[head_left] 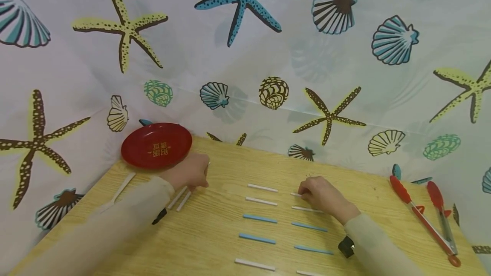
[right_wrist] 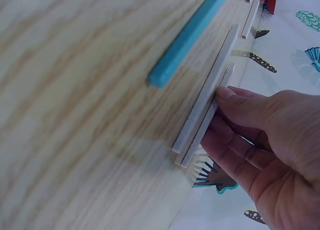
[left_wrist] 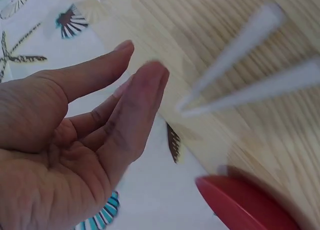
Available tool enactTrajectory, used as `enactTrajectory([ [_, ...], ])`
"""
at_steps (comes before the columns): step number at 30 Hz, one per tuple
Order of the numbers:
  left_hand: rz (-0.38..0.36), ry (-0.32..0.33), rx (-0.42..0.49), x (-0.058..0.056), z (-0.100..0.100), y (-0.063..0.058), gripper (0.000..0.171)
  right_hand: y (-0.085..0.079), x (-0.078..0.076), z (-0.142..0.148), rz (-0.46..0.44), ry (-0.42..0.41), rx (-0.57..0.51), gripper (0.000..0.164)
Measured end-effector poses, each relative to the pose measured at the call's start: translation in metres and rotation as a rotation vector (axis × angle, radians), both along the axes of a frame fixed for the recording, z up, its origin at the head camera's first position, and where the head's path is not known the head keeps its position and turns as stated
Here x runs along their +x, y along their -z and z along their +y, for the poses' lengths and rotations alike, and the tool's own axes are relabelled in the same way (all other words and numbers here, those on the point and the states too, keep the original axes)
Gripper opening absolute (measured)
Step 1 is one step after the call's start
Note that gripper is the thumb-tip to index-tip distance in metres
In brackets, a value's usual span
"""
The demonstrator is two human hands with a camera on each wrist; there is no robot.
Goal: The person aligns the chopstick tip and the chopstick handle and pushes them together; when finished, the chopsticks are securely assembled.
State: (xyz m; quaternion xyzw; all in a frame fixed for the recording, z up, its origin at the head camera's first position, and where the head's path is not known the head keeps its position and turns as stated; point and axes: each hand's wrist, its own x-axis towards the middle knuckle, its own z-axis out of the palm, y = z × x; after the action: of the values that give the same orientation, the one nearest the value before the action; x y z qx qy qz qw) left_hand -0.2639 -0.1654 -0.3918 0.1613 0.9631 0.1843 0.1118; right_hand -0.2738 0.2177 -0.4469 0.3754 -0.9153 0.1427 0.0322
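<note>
Near the red plate (head_left: 153, 139), my left hand (head_left: 192, 171) hovers over two white sticks (head_left: 184, 201) on the wooden table. The left wrist view shows this hand (left_wrist: 110, 115) with loosely bent fingers and nothing between thumb and fingertips; the white sticks (left_wrist: 240, 49) lie beyond, blurred. Farther right, my right hand (head_left: 320, 195) pinches a thin white stick (right_wrist: 200, 137) between thumb and fingers, close over the table. Right beside it lies a second white stick (right_wrist: 207, 87), parallel to it. A blue stick (right_wrist: 187, 42) lies farther in from these.
Two columns of white and blue sticks (head_left: 260, 218) run down the table (head_left: 215, 233). At the right lie red-tipped tongs (head_left: 426, 220). A whitish plastic utensil (head_left: 122, 186) sits left, partly behind my left sleeve. A shell-patterned cloth (head_left: 245, 63) hangs along the back edge.
</note>
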Motion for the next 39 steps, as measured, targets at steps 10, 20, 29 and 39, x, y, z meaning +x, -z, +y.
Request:
enactTrajectory([
  [10,0.175,0.168,0.028,0.0,0.063,0.012,0.013,-0.002,0.003,-0.001,-0.005,0.002,0.037,0.012],
  [20,0.236,0.302,-0.034,-0.01,0.11,0.03,0.018,0.0,0.003,0.0,0.04,-0.011,0.042,0.014],
  [29,0.204,0.353,-0.01,-0.022,0.119,0.048,0.014,0.001,0.002,0.001,0.028,-0.021,0.039,0.014],
  [39,0.257,0.374,-0.071,-0.025,0.129,0.048,0.007,-0.002,0.003,0.0,0.048,-0.025,0.063,0.014],
])
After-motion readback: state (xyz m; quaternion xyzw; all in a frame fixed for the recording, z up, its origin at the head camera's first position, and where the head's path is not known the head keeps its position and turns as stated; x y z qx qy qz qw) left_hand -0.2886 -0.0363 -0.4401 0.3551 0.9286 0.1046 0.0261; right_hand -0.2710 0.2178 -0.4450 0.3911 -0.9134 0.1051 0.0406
